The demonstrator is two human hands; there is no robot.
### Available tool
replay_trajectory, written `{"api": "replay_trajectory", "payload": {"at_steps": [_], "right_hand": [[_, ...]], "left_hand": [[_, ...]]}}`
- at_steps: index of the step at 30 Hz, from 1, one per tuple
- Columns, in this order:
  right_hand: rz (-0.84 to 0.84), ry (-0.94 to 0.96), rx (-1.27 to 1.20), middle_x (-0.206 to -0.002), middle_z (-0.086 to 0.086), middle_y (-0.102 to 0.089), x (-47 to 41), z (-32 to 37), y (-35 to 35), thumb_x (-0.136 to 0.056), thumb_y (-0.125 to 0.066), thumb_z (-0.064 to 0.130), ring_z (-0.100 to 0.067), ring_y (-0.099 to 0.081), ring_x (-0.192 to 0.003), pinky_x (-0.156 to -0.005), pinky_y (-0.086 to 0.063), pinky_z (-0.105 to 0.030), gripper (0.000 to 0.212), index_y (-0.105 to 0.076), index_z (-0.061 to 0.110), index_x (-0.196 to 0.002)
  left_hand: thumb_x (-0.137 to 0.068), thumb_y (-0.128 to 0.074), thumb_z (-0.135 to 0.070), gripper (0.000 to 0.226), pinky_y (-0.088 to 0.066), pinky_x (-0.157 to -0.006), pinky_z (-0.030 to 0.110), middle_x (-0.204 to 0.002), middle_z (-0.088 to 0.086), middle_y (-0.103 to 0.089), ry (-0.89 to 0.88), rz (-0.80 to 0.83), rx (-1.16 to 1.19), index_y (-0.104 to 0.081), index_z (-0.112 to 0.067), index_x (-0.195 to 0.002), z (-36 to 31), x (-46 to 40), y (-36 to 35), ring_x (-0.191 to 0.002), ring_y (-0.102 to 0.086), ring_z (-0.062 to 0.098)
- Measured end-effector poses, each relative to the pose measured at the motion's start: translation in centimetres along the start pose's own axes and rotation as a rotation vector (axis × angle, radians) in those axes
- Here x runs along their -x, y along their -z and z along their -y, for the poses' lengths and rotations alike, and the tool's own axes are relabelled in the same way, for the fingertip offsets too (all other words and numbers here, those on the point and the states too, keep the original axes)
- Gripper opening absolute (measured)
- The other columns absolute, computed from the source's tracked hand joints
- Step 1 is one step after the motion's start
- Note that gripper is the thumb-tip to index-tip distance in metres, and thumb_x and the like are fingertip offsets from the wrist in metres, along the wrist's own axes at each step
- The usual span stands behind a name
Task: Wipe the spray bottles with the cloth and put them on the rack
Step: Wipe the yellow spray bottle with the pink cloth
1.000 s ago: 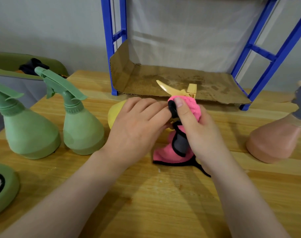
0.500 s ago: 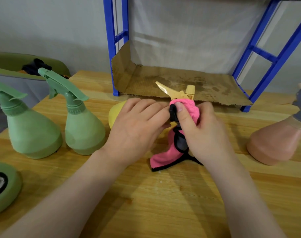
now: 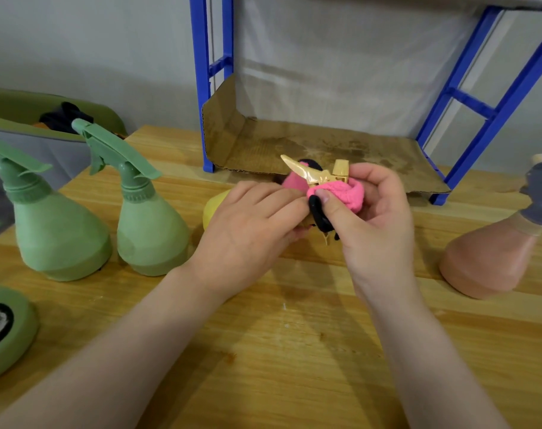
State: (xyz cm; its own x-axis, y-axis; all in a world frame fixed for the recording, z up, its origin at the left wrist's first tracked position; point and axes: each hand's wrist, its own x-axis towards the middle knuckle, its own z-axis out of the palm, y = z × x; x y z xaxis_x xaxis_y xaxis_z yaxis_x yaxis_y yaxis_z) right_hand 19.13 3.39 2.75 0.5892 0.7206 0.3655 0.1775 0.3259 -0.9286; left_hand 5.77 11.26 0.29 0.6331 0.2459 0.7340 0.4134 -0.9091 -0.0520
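Note:
A yellow spray bottle (image 3: 213, 203) lies under my left hand (image 3: 251, 230), which grips its body on the wooden table (image 3: 294, 351). Its yellow trigger head (image 3: 313, 173) sticks up between my hands. My right hand (image 3: 375, 224) holds a pink cloth with black trim (image 3: 344, 193) bunched around the bottle's neck. Two green spray bottles (image 3: 59, 230) (image 3: 149, 224) stand at the left. A pink bottle with a grey head (image 3: 492, 258) stands at the right. The blue rack (image 3: 206, 88) with its cardboard-lined shelf (image 3: 310, 147) is behind my hands.
A green round lid-like object (image 3: 6, 332) lies at the near left edge. A green and grey bin (image 3: 25, 119) holding dark items stands beyond the table's left side. A grey wall runs behind the rack.
The cloth's hanging end has been drawn up off the table and bunched around the bottle's neck. My right hand has risen and turned toward the trigger head.

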Motion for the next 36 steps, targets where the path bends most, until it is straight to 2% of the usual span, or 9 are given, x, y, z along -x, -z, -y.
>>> {"api": "replay_trajectory", "payload": {"at_steps": [4,9,11,15,20,27,30,34,36], "right_hand": [[-0.031,0.102,0.174,-0.087,0.007,-0.066,0.3,-0.4,-0.1,-0.085,-0.076,0.016,0.001,-0.062,-0.074,-0.060,-0.049,-0.015,0.034,-0.051,0.025,-0.106],[-0.096,0.213,0.368,-0.071,0.010,-0.056,0.5,-1.0,0.0,-0.087,-0.073,0.031,-0.006,-0.055,-0.062,-0.058,-0.046,-0.026,0.034,-0.043,0.020,-0.100],[-0.065,0.201,0.366,-0.070,0.008,-0.056,0.4,-1.1,0.0,-0.088,-0.072,0.029,-0.006,-0.053,-0.061,-0.057,-0.042,-0.021,0.035,-0.040,0.020,-0.101],[0.086,0.072,0.274,-0.087,0.005,-0.066,0.7,-1.3,-0.5,-0.089,-0.070,0.012,-0.004,-0.062,-0.074,-0.070,-0.049,-0.019,0.042,-0.039,0.028,-0.113],[0.097,0.018,0.298,-0.091,0.007,-0.065,0.9,-1.2,-0.6,-0.088,-0.071,0.015,-0.006,-0.063,-0.078,-0.077,-0.055,-0.032,0.041,-0.045,0.032,-0.114],[0.047,0.160,0.377,-0.084,0.014,-0.060,1.2,-0.5,-0.6,-0.090,-0.069,0.021,0.002,-0.059,-0.078,-0.066,-0.042,-0.009,0.028,-0.046,0.025,-0.105],[0.048,0.040,0.228,-0.076,0.013,-0.060,1.3,-0.1,-1.0,-0.089,-0.071,0.027,0.004,-0.058,-0.068,-0.066,-0.046,-0.017,0.023,-0.049,0.023,-0.098],[0.198,-0.235,-0.359,-0.074,0.007,-0.067,1.4,0.8,-1.2,-0.082,-0.068,0.020,-0.003,-0.063,-0.066,-0.059,-0.050,-0.019,0.024,-0.050,0.016,-0.097],[0.270,-0.304,-0.500,-0.072,0.005,-0.066,1.3,1.4,-0.9,-0.080,-0.064,0.017,-0.005,-0.060,-0.063,-0.057,-0.050,-0.018,0.026,-0.048,0.014,-0.100]], "left_hand": [[-0.096,-0.057,-0.024,0.022,-0.043,-0.090,0.042,-0.113,0.003,-0.068,-0.002,-0.022,-0.049,-0.065,-0.009,-0.110,-0.3,0.1,-0.1,-0.099,-0.064,0.025],[-0.096,-0.054,-0.024,0.023,-0.043,-0.091,0.046,-0.113,0.002,-0.068,0.028,0.000,-0.038,-0.065,-0.009,-0.110,-0.6,0.2,-0.1,-0.099,-0.065,0.023],[-0.095,-0.055,-0.021,0.021,-0.042,-0.092,0.045,-0.113,0.001,-0.068,0.037,0.003,-0.043,-0.064,-0.010,-0.110,-0.5,0.1,-0.1,-0.100,-0.064,0.023],[-0.089,-0.054,-0.016,0.025,-0.038,-0.091,0.044,-0.112,0.000,-0.068,0.171,0.006,-0.050,-0.063,-0.014,-0.112,0.3,0.1,0.2,-0.103,-0.063,0.024],[-0.091,-0.052,-0.021,0.025,-0.039,-0.090,0.045,-0.111,0.001,-0.069,0.173,0.002,-0.035,-0.063,-0.012,-0.112,0.7,0.0,0.2,-0.103,-0.063,0.025],[-0.092,-0.054,-0.022,0.026,-0.041,-0.089,0.044,-0.111,-0.001,-0.068,0.235,-0.042,0.116,-0.062,-0.012,-0.114,0.2,-0.1,0.1,-0.102,-0.062,0.021],[-0.090,-0.054,-0.025,0.028,-0.038,-0.091,0.037,-0.109,-0.003,-0.067,0.290,-0.085,0.214,-0.061,-0.012,-0.114,0.2,-0.3,0.2,-0.101,-0.058,0.016],[-0.090,-0.054,-0.027,0.032,-0.036,-0.092,0.026,-0.111,-0.015,-0.054,0.324,-0.131,0.363,-0.059,-0.011,-0.118,0.2,-0.1,0.2,-0.104,-0.050,0.001],[-0.091,-0.055,-0.029,0.034,-0.041,-0.093,0.028,-0.112,-0.016,-0.052,0.349,-0.156,0.438,-0.059,-0.010,-0.119,0.3,-0.1,0.2,-0.104,-0.048,-0.003]]}}
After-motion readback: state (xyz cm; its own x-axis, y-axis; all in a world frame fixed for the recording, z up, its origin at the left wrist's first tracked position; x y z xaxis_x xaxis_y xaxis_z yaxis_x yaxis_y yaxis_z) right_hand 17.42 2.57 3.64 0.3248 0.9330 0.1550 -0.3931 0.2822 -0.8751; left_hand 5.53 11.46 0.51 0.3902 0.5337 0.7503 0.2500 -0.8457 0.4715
